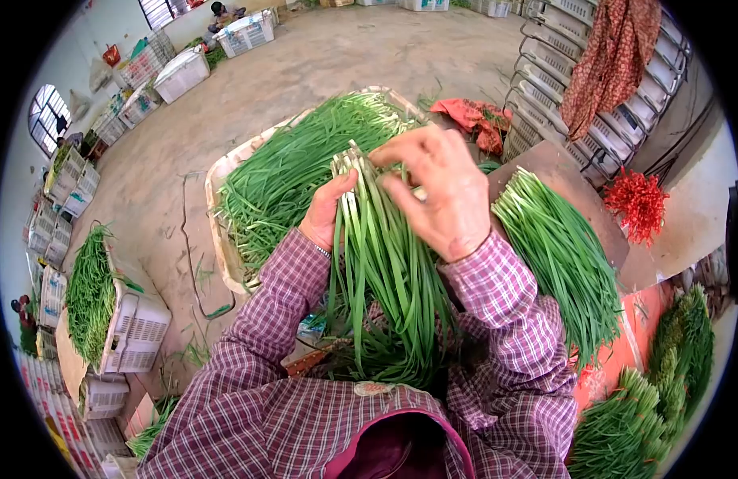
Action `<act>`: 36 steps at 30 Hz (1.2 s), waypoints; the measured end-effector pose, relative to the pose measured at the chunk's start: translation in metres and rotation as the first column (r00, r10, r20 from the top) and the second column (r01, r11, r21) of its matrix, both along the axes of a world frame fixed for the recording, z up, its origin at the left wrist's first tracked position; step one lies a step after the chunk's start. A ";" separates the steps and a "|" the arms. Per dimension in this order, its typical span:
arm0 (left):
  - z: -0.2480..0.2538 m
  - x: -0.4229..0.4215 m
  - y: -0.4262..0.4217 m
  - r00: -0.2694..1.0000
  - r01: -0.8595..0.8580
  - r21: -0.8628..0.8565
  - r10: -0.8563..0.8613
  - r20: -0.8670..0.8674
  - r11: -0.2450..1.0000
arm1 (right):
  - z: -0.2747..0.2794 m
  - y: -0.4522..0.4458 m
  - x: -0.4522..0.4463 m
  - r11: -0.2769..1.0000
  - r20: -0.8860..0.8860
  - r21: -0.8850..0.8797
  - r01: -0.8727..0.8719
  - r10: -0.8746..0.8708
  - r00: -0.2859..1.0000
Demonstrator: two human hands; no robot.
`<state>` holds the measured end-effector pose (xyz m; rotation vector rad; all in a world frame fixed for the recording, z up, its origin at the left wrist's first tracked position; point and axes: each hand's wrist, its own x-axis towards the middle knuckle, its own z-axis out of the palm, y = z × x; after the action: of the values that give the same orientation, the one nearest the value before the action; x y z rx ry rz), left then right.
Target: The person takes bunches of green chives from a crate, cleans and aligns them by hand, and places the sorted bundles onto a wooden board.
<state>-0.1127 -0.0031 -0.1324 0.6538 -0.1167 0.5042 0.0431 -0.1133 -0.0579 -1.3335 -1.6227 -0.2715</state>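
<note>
My left hand (327,214) is closed around a bunch of garlic chives (381,263), its thumb lying along the pale stalk ends. The long green leaves hang down toward my lap. At the top of the bunch, my right hand (442,191) curls its thumb and fingers about some stalks; a white stalk end shows between them, and the fingers are slightly blurred. In front of me a large pale crate (217,199) is heaped with loose garlic chives (305,160). To my right, a neat bundle of chives (557,259) rests on a brown board (545,164).
A bunch of red ties (636,206) lies on the right. Stacked white crates (545,96) with a patterned red cloth (613,60) stand behind. More chive bundles (624,431) fill the lower right. At left, chives top a white crate (137,327); a bent metal rod (189,239) lies on the floor.
</note>
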 end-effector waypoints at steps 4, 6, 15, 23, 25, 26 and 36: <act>-0.007 -0.001 0.002 0.993 -0.063 -0.120 0.050 -0.108 0.991 | -0.009 -0.003 -0.012 0.996 0.214 0.024 -0.081 0.074 0.974; -0.009 0.000 0.003 0.997 -0.039 -0.141 0.030 -0.065 0.989 | -0.005 -0.006 -0.012 0.999 0.290 0.039 -0.006 -0.005 0.957; -0.015 0.000 0.006 0.985 -0.081 -0.123 0.061 -0.161 0.989 | -0.016 -0.005 -0.010 0.999 0.183 -0.041 -0.012 0.019 0.983; -0.016 0.002 0.002 0.972 -0.146 -0.131 0.117 -0.202 0.981 | -0.017 -0.003 -0.008 0.999 0.318 -0.003 -0.032 0.031 0.948; -0.012 0.004 -0.002 0.966 -0.166 -0.120 0.137 -0.220 0.979 | -0.016 -0.003 -0.009 0.999 0.323 -0.010 -0.031 0.032 0.946; -0.011 0.006 -0.003 0.975 -0.152 -0.127 0.128 -0.182 0.980 | -0.015 -0.001 -0.009 0.999 0.347 0.009 -0.032 0.026 0.937; -0.011 0.001 -0.003 0.970 -0.057 -0.141 0.021 -0.243 0.988 | -0.017 0.016 -0.004 0.999 0.285 0.035 0.000 -0.010 0.958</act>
<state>-0.1117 -0.0059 -0.1433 0.5682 0.1617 0.4626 0.0392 -0.0974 -0.0747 -1.3179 -1.8444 -0.5127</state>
